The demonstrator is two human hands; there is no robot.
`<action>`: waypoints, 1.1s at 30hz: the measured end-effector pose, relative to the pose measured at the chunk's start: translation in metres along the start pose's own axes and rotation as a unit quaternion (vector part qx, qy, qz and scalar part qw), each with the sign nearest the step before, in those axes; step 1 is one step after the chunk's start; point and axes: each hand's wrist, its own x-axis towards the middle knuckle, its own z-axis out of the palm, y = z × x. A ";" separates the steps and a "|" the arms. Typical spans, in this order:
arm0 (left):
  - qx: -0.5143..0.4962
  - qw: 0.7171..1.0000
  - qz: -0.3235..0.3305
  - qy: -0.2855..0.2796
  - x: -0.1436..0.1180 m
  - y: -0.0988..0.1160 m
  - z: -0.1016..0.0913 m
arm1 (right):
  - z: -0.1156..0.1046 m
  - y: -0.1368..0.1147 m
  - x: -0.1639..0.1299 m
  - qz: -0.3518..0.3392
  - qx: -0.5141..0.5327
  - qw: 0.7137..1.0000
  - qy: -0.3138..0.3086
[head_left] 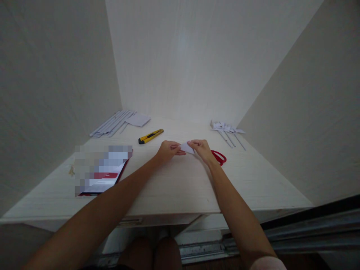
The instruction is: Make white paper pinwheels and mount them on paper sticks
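The left hand and right hand pinch white paper; nearer the body, tabletop stretches edgeward; leftward, a probable tablet, lettering blurred.

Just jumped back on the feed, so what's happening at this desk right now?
A person is holding a small piece of white paper between both hands, the left hand at one end and the right hand at the other. Red handles lie by the right wrist. A yellow cutter lies beyond the left hand, with thin white sticks and flat paper farther left. At the far right lie folded paper shapes with sticks.
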 end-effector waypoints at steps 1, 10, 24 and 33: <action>-0.006 1.000 -0.005 0.000 0.000 0.000 0.000 | -0.001 0.000 0.000 0.006 -0.001 1.000 -0.002; -0.034 0.998 -0.038 0.022 -0.004 -0.001 -0.003 | -0.006 0.007 -0.001 0.054 -0.009 0.996 -0.065; -0.030 0.987 -0.120 0.104 -0.007 0.010 -0.001 | -0.013 0.010 -0.005 0.040 -0.099 0.981 -0.162; -0.064 0.981 -0.082 0.162 -0.005 0.006 -0.008 | -0.016 0.010 0.001 -0.044 -0.147 0.979 0.136</action>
